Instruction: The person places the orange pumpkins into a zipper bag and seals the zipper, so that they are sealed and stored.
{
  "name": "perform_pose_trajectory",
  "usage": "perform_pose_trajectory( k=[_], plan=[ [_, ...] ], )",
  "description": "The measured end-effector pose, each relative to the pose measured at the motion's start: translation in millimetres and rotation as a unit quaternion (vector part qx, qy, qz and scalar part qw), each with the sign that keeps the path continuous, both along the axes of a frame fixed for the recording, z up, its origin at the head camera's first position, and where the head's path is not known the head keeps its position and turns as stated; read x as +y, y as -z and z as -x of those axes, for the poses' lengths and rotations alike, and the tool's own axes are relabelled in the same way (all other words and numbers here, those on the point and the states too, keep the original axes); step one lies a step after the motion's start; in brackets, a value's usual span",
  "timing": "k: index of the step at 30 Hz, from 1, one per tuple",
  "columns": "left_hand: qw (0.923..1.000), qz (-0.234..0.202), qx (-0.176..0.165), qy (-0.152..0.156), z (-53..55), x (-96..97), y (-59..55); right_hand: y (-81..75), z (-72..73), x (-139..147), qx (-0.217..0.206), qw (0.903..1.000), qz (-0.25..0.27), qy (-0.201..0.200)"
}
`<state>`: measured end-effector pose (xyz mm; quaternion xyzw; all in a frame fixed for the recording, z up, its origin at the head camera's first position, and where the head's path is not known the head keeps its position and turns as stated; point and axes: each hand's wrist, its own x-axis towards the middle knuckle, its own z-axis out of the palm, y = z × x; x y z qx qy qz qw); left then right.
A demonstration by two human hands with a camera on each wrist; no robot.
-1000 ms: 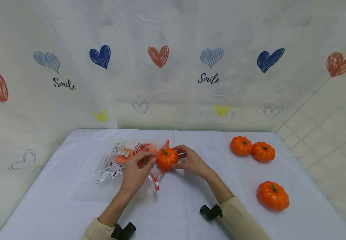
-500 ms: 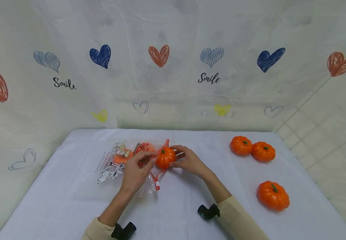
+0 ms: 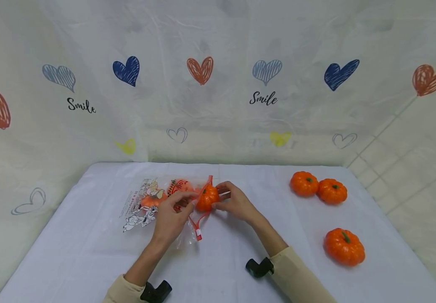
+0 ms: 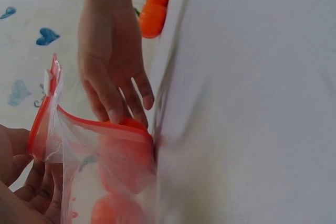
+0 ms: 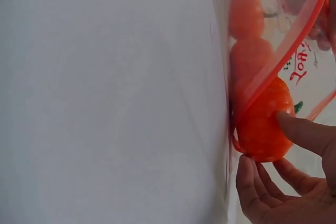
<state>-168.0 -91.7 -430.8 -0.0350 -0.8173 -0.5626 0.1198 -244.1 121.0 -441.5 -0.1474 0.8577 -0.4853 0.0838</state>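
A clear zip bag (image 3: 142, 218) with a red zip edge and printed figures lies on the left half of the table, mouth to the right. Orange toy pumpkins inside show through its plastic. My left hand (image 3: 170, 216) pinches the upper side of the bag's mouth, lifting it. A small orange pumpkin (image 3: 207, 200) with a green stem sits partly within the mouth. My right hand (image 3: 238, 205) holds that pumpkin from its right side; in the right wrist view the thumb (image 5: 304, 132) lies on it and the other fingertips touch its near end.
Two more pumpkins (image 3: 304, 184) sit touching at the back right of the white-covered table (image 3: 218, 273). Nearer the right front lies another, larger-looking pumpkin (image 3: 344, 247). Behind the table hangs a pale sheet (image 3: 225, 113) with printed hearts.
My right hand has moved a little left, and the pumpkin has gone deeper into the bag's mouth, its left part now behind the zip edge. My left hand stays in place.
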Motion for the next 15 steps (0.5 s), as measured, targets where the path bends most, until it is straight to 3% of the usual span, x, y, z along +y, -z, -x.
perform_pose_trajectory(
  k=[15],
  plan=[
    [1.0, 0.005, -0.003, -0.003, 1.3, -0.6, 0.9, 1.2, 2.3, -5.3, -0.003, 0.9997, 0.002, 0.026]
  ],
)
